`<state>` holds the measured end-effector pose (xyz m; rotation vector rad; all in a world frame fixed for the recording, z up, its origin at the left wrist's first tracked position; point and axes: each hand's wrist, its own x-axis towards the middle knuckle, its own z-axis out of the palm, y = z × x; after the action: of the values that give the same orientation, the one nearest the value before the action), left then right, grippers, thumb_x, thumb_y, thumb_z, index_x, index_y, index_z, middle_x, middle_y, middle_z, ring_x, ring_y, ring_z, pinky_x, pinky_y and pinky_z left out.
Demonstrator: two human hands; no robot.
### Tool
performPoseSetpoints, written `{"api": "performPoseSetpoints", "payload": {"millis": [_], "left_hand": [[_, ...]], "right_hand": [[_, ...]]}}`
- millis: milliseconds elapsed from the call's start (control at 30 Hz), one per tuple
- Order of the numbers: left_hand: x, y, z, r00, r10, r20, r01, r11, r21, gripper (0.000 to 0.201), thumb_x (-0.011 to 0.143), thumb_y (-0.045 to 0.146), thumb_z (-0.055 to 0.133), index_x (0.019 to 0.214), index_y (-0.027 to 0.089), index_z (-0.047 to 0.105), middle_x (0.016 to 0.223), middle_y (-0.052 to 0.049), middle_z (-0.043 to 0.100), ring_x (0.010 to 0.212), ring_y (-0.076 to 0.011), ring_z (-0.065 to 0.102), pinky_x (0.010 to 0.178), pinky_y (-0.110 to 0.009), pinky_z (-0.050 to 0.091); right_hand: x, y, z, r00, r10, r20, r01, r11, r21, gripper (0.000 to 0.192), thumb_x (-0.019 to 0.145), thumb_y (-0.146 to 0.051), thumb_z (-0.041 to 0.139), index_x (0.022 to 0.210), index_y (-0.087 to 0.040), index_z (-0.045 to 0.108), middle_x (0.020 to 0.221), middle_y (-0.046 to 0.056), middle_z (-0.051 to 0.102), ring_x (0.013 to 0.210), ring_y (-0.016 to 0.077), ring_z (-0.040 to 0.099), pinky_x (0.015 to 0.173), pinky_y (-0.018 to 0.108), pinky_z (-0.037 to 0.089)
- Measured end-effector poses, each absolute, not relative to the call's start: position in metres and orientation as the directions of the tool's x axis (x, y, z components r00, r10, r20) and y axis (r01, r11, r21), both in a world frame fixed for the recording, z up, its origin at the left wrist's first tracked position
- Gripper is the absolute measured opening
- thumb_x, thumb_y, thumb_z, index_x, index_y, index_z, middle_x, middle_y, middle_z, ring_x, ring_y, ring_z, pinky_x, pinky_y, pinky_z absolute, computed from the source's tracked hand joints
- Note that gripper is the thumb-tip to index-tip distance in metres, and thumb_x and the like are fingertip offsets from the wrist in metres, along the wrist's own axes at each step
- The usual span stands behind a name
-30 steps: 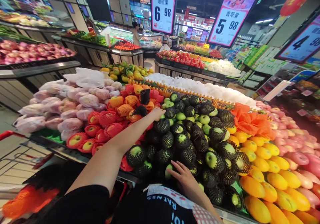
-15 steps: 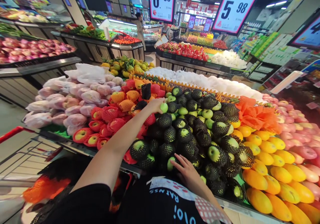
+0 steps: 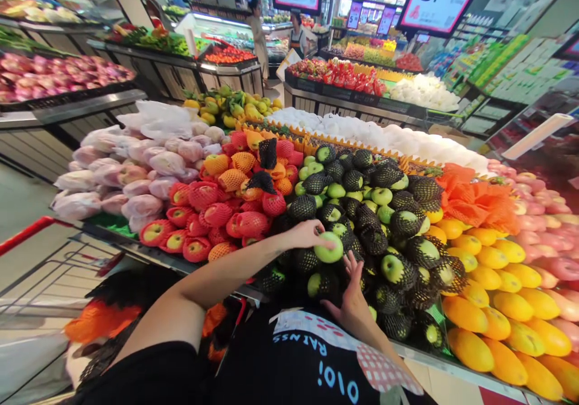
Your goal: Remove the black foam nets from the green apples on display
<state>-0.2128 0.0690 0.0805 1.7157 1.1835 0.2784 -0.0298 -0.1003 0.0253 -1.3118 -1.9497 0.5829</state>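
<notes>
Centre frame: left hand [image 3: 307, 236] grips 1 bare green apple [image 3: 329, 247]. Just below, right hand [image 3: 353, 299], fingers spread, apparently rests on the netted apples [image 3: 398, 212].

Fruit bench [image 3: 149, 253], seen from its front edge. Green apples [image 3: 382, 197] in black nets fill the centre; red-netted apples [image 3: 212, 215] lie at 9 o'clock, pink-wrapped fruit [image 3: 136, 169] beyond them, oranges [image 3: 479, 272] at 3 o'clock, white-netted fruit [image 3: 384, 139] at 12 o'clock.
</notes>
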Motion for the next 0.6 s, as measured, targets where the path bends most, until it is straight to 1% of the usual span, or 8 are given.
{"api": "performPoseSetpoints", "payload": {"millis": [100,233,300,400,433,500,533,600], "left_hand": [[-0.203,0.053,0.081,0.560,0.766,-0.315,0.721,-0.263,0.642,0.064,0.060,0.067,0.077,0.103,0.020,0.068,0.099,-0.006,0.072,0.091,-0.0248,0.065,0.074,-0.030,0.047],[-0.203,0.057,0.091,0.577,0.755,-0.312,0.785,-0.409,0.465,0.052,0.070,0.066,0.069,0.096,0.022,0.075,0.111,-0.009,0.071,0.107,-0.0290,0.063,0.082,-0.030,0.047],[-0.206,0.063,0.096,0.584,0.757,-0.294,0.779,-0.421,0.464,0.046,0.073,0.062,0.069,0.092,0.021,0.076,0.106,-0.009,0.072,0.102,-0.0271,0.064,0.080,-0.029,0.048],[-0.218,0.075,0.105,0.589,0.784,-0.194,0.718,-0.398,0.570,0.036,0.078,0.054,0.068,0.087,0.020,0.075,0.092,-0.006,0.073,0.086,-0.0218,0.065,0.075,-0.028,0.048],[-0.224,0.081,0.109,0.550,0.826,-0.121,0.705,-0.382,0.598,0.034,0.081,0.051,0.067,0.087,0.019,0.074,0.090,-0.006,0.073,0.083,-0.0209,0.065,0.074,-0.029,0.048],[-0.241,0.093,0.117,0.381,0.922,0.065,0.712,-0.338,0.615,0.031,0.087,0.047,0.061,0.089,0.018,0.072,0.091,-0.007,0.071,0.082,-0.0209,0.063,0.077,-0.031,0.049],[-0.251,0.099,0.121,0.269,0.950,0.158,0.736,-0.308,0.602,0.029,0.089,0.044,0.059,0.092,0.017,0.070,0.094,-0.008,0.069,0.085,-0.0219,0.063,0.080,-0.032,0.049],[-0.272,0.112,0.122,0.072,0.952,0.298,0.811,-0.230,0.537,0.028,0.089,0.042,0.058,0.097,0.017,0.068,0.103,-0.011,0.065,0.098,-0.0259,0.061,0.089,-0.037,0.049]], "right_hand": [[-0.033,-0.099,0.032,-0.132,0.899,0.418,0.534,0.419,-0.734,0.131,0.080,-0.023,0.077,0.149,-0.022,-0.035,0.162,0.028,0.005,0.144,0.0342,0.036,0.111,0.061,0.039],[-0.033,-0.097,0.036,-0.080,0.872,0.483,0.516,0.451,-0.728,0.124,0.082,-0.025,0.076,0.153,-0.027,-0.026,0.160,0.024,0.018,0.139,0.0321,0.043,0.106,0.061,0.045],[-0.033,-0.097,0.035,-0.075,0.871,0.486,0.524,0.449,-0.723,0.121,0.083,-0.027,0.076,0.154,-0.028,-0.022,0.159,0.023,0.020,0.137,0.0325,0.045,0.104,0.061,0.046],[-0.033,-0.098,0.034,-0.071,0.876,0.478,0.535,0.438,-0.723,0.115,0.085,-0.028,0.073,0.155,-0.029,-0.018,0.159,0.023,0.021,0.136,0.0328,0.046,0.105,0.060,0.046],[-0.032,-0.098,0.034,-0.068,0.878,0.475,0.538,0.433,-0.724,0.113,0.086,-0.028,0.072,0.155,-0.029,-0.017,0.159,0.022,0.021,0.136,0.0327,0.046,0.105,0.060,0.046],[-0.032,-0.099,0.034,-0.058,0.883,0.466,0.546,0.419,-0.726,0.110,0.087,-0.028,0.070,0.155,-0.030,-0.016,0.159,0.022,0.020,0.136,0.0329,0.046,0.106,0.060,0.045],[-0.032,-0.099,0.035,-0.051,0.885,0.462,0.549,0.411,-0.727,0.108,0.088,-0.028,0.070,0.156,-0.031,-0.015,0.160,0.022,0.020,0.136,0.0331,0.046,0.106,0.060,0.044],[-0.033,-0.100,0.035,-0.043,0.888,0.458,0.547,0.404,-0.733,0.106,0.088,-0.030,0.069,0.156,-0.031,-0.012,0.160,0.021,0.020,0.136,0.0332,0.047,0.106,0.059,0.045]]}}
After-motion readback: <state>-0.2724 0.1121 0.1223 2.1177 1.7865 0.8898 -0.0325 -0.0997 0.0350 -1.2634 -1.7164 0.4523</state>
